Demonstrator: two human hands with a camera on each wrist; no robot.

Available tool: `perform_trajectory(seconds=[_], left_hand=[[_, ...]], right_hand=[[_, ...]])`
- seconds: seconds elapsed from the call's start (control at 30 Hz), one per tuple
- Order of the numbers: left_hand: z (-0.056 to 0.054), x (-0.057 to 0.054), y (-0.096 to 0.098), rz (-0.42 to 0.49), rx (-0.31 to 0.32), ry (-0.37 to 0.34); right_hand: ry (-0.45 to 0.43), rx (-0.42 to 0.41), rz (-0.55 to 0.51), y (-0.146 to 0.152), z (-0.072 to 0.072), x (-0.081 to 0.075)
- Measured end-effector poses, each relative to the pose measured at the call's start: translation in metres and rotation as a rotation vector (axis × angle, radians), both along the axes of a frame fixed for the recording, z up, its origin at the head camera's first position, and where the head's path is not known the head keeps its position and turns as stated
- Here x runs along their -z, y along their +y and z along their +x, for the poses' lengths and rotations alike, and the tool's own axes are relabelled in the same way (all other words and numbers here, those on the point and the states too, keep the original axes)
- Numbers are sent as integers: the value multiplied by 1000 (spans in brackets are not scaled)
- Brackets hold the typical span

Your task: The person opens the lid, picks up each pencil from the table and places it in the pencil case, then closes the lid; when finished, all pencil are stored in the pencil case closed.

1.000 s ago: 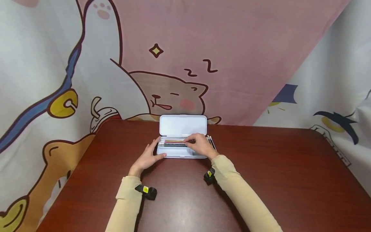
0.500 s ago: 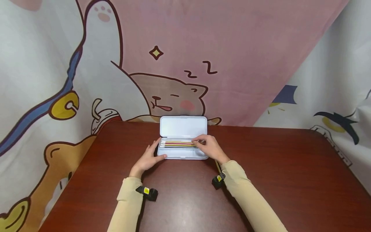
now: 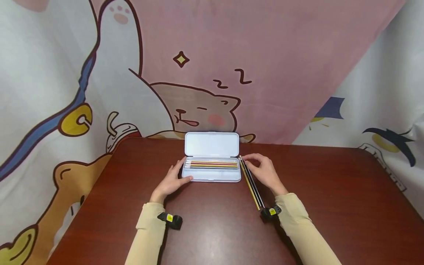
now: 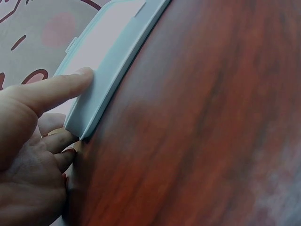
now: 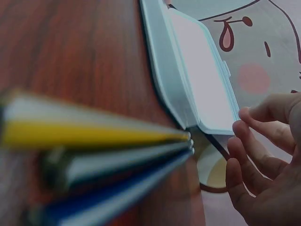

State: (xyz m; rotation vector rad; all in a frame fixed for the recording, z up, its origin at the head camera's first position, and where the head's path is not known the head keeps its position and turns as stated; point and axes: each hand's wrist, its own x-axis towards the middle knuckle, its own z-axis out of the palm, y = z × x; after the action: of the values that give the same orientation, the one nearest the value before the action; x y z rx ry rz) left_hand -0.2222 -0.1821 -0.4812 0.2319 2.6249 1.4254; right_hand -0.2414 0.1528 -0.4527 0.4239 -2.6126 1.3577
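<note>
A white pencil case (image 3: 212, 178) stands at the table's back with its lid (image 3: 212, 144) raised. Several striped pencils (image 3: 212, 164) lie side by side in its rear compartment. My left hand (image 3: 169, 184) holds the case's left end, the thumb on the front rim and the other fingers round the side, as the left wrist view shows. Right of the case, three more pencils (image 3: 253, 184) lie slanting on the table. Close over their far ends hovers my right hand (image 3: 265, 172), fingers loosely bent, holding nothing; the right wrist view shows its fingertips apart from the pencils.
The brown wooden table (image 3: 212, 228) reaches back to a pink and white cartoon curtain (image 3: 265, 73), right behind the raised lid. Black wrist cameras are strapped to both sleeves; the right one (image 3: 267, 215) is close to the loose pencils' near ends.
My right hand has left the pencils inside the case and moved right, to the far ends of the loose pencils. The left hand has stayed on the case.
</note>
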Motion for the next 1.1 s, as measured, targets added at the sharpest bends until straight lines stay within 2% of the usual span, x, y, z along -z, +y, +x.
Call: perform_trajectory(seconds=[0.4,0.7,1.1], left_hand=[[1,1,2,8,11,-3],[-1,0,0,-4,19,-22],[-1,-1,-2,-8,23,-47]], right_hand=[[-3,23,19,23,22,5],[-124,8,104,28,33,10],[-141,30,108,27,44,14]])
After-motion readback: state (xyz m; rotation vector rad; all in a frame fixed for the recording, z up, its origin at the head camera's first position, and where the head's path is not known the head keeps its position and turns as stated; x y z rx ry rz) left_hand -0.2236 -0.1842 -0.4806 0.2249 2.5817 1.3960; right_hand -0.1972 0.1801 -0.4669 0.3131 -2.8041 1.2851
